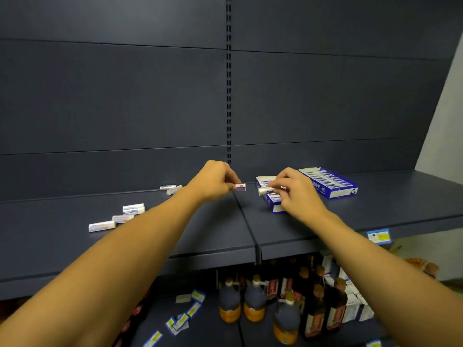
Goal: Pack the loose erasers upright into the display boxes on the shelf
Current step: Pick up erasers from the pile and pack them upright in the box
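Observation:
My left hand pinches a white eraser above the middle of the dark shelf. My right hand pinches another white eraser over the near blue display box, which holds several erasers and is partly hidden by the hand. A second blue display box, packed with upright erasers, stands behind it to the right. Several loose erasers lie on the left of the shelf: one at the front, a small pile and two further back.
The shelf's back panel rises right behind the boxes. A blue and yellow price tag hangs on the shelf's front edge at the right. On the lower shelf stand several dark bottles and white cartons, with loose price labels scattered.

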The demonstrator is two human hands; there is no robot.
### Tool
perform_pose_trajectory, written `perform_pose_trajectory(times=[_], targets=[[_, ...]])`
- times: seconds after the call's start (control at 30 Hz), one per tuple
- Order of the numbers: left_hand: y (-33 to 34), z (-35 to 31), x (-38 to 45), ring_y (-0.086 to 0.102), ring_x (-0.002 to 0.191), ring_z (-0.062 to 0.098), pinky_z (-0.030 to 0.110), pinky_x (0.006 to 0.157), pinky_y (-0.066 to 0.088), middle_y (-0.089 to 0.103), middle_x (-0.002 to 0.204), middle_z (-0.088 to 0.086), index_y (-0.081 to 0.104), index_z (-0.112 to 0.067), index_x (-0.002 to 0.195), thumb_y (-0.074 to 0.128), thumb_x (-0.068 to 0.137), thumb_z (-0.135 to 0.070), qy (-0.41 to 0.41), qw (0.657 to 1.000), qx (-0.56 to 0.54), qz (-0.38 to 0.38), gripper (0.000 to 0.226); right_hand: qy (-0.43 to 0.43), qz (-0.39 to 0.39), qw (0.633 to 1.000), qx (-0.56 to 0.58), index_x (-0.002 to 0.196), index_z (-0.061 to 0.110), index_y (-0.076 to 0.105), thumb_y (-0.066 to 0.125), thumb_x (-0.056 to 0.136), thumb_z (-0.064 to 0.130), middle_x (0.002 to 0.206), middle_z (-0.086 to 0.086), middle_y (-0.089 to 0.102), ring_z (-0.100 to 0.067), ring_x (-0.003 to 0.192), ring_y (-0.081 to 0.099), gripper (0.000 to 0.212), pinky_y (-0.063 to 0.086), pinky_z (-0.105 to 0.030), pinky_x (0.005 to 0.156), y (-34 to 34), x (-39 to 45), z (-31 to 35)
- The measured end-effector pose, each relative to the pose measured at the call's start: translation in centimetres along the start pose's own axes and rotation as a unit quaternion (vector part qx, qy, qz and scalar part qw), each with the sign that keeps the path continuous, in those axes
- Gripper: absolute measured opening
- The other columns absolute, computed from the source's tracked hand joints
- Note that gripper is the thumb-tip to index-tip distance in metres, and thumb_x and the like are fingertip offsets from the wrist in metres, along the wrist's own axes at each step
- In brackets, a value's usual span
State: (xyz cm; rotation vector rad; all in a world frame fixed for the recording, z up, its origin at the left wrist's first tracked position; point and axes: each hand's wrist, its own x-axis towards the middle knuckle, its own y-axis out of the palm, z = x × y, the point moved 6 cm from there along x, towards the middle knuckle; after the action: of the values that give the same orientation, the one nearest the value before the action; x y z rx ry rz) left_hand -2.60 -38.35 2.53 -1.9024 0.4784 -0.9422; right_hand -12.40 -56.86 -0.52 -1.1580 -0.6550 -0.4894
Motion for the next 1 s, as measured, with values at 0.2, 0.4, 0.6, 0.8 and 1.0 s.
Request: perform_pose_trajectory(times=[0.2,0.4,0.6,0.8,1.0], targets=[[3.0,-0.5,4.1,0.057,0.088,0.014,0.024,0.078,0.043,0.064,0.095,-0.002,0.079,-0.022,0.106,0.072,0.091,-0.024,0.063,0.997,0.039,-0.007,0.017,-0.008,0.012,0.999,-0.043,0.111,0.008,0.075,0.067,0.09,0.002,0.109,-0.003,0.061,-0.018,0.101,0.056,0.023,0.048,-0.028,0.085,0.8,1.0,-4.4],[5.4,0.1,8.6,0.058,0.088,0.008,0.017,0.075,0.04,0.063,0.098,-0.008,0.078,-0.021,0.109,0.07,0.092,-0.021,0.046,0.999,-0.008,0.022,0.018,0.04,0.059,0.997,-0.035,0.113,0.013,0.075,0.065,0.094,0.006,0.107,0.002,0.061,-0.01,0.097,0.055,0.023,0.044,-0.02,0.084,1.7,3.8,-8.9],[8.2,1.1,11.9,0.067,0.092,0.006,0.02,0.079,0.054,0.074,0.1,-0.009,0.078,-0.022,0.101,0.068,0.093,-0.013,-0.03,0.988,-0.128,0.084,0.015,0.162,0.119,0.977,0.069,0.109,0.019,0.076,0.069,0.093,0.013,0.102,0.01,0.064,-0.005,0.086,0.06,0.019,0.042,-0.012,0.067,2.5,6.0,-13.4],[10.1,1.2,14.2,0.067,0.093,0.004,0.021,0.083,0.053,0.075,0.1,-0.009,0.077,-0.023,0.102,0.068,0.093,-0.012,-0.058,0.985,-0.116,0.115,0.017,0.203,0.216,0.949,0.106,0.107,0.023,0.075,0.07,0.092,0.016,0.099,0.006,0.07,-0.008,0.09,0.063,0.017,0.047,-0.021,0.065,3.6,7.4,-17.9],[12.0,1.1,15.5,0.067,0.086,0.0,0.025,0.09,0.054,0.074,0.085,-0.017,0.079,-0.019,0.099,0.066,0.09,-0.003,-0.111,0.974,-0.106,0.166,0.022,0.167,0.31,0.93,0.11,0.101,0.024,0.077,0.074,0.089,0.014,0.099,0.01,0.07,-0.008,0.094,0.064,0.016,0.051,-0.02,0.072,5.0,9.3,-19.8]])
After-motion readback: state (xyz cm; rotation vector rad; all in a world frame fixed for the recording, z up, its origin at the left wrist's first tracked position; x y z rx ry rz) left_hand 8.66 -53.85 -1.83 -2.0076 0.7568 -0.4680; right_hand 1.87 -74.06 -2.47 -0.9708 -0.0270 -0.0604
